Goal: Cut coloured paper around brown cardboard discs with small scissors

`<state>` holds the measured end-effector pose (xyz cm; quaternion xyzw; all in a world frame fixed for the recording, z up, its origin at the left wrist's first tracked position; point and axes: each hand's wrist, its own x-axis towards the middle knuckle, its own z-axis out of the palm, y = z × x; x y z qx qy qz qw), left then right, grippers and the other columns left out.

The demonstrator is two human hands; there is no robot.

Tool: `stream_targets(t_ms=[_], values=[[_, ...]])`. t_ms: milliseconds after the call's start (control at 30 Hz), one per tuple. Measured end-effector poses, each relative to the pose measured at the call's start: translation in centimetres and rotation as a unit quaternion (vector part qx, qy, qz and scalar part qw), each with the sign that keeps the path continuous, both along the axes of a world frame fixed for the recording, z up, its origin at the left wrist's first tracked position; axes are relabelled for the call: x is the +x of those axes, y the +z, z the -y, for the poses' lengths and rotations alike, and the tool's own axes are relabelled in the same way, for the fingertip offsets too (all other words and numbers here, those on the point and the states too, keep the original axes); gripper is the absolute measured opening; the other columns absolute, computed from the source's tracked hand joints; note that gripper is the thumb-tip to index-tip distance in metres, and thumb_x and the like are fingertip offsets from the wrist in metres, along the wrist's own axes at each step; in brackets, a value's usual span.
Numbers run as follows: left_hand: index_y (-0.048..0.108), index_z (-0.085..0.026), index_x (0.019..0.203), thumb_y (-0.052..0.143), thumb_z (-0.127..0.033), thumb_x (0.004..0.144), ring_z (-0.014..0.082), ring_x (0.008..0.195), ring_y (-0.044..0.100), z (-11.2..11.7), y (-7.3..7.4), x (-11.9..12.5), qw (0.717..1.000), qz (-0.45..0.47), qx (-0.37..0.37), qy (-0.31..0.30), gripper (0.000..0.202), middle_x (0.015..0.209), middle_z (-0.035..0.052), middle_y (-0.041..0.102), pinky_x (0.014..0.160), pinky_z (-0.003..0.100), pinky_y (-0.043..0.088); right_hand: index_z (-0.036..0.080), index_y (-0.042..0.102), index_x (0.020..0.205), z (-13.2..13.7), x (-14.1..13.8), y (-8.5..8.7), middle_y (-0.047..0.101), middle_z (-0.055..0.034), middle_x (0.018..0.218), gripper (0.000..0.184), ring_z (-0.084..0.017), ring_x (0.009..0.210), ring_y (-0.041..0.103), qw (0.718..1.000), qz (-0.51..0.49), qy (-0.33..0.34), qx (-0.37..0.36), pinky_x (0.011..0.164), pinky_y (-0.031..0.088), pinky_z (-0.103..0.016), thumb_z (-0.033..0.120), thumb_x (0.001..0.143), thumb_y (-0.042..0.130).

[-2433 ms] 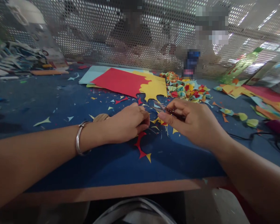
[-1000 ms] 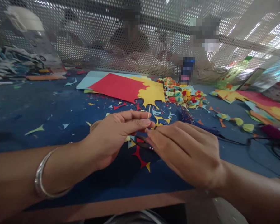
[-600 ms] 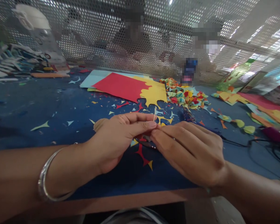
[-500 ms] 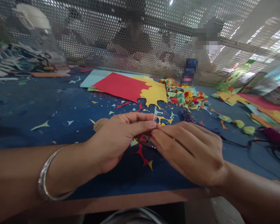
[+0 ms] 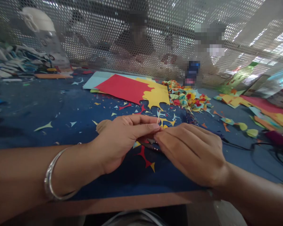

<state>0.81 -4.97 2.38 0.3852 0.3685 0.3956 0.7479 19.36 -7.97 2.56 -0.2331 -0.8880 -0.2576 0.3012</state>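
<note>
My left hand [image 5: 122, 138], a silver bangle [image 5: 52, 175] on its wrist, pinches a thin wooden stick [image 5: 158, 118] whose tip pokes up past the fingertips. My right hand [image 5: 191, 150] meets it fingertip to fingertip, fingers pressed together on something small that I cannot make out. Both hover just above the blue table cover [image 5: 61, 106]. Under the hands lie red and yellow paper offcuts [image 5: 145, 158] and a dark tool [image 5: 153, 147], partly hidden.
Red [image 5: 122, 88] and yellow [image 5: 157, 94] sheets with scalloped cut edges lie beyond the hands. A heap of folded coloured paper pieces [image 5: 187, 95] sits right of them. Black cable [image 5: 257, 146] runs at right. A perforated metal screen [image 5: 108, 37] closes the back; people sit behind it.
My left hand lifted from the table with the stick pinched upright, and my right hand came in against its fingertips. Over the last half second both barely shifted.
</note>
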Motion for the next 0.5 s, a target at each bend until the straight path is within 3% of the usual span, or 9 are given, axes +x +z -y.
stream_targets(t_ms=[233,367,500], values=[[0.074,-0.013,0.081,0.078,-0.018,0.082,0.0103,0.070,0.066,-0.11,-0.04,-0.21,1.000,-0.018,0.019,0.001,0.007,0.076,0.0018,0.073,0.066,0.020,0.052,0.012,0.069,0.090,-0.35,-0.01,0.01,0.076,-0.0061,0.084,0.003,-0.015,0.075,0.068,0.998,-0.043,-0.024,-0.051,0.074,0.055,-0.028,0.010,0.088,0.069],[0.073,-0.013,0.080,0.077,-0.015,0.082,0.0094,0.069,0.066,-0.12,0.27,-0.15,1.000,-0.019,0.001,0.016,0.004,0.074,0.0012,0.073,0.066,0.018,0.050,0.012,0.068,0.095,-0.41,0.13,0.02,0.076,-0.0060,0.088,0.009,-0.015,0.079,0.070,0.998,-0.044,-0.029,-0.043,0.078,0.056,-0.027,0.011,0.087,0.071],[0.073,-0.013,0.079,0.079,-0.016,0.079,0.0092,0.068,0.065,-0.02,0.43,-0.12,1.000,-0.007,-0.003,0.023,0.006,0.074,0.0009,0.073,0.066,0.019,0.049,0.014,0.068,0.098,-0.50,0.18,-0.23,0.076,-0.0055,0.092,0.013,-0.016,0.079,0.070,0.999,-0.015,-0.037,-0.023,0.073,0.057,-0.029,0.011,0.086,0.072]])
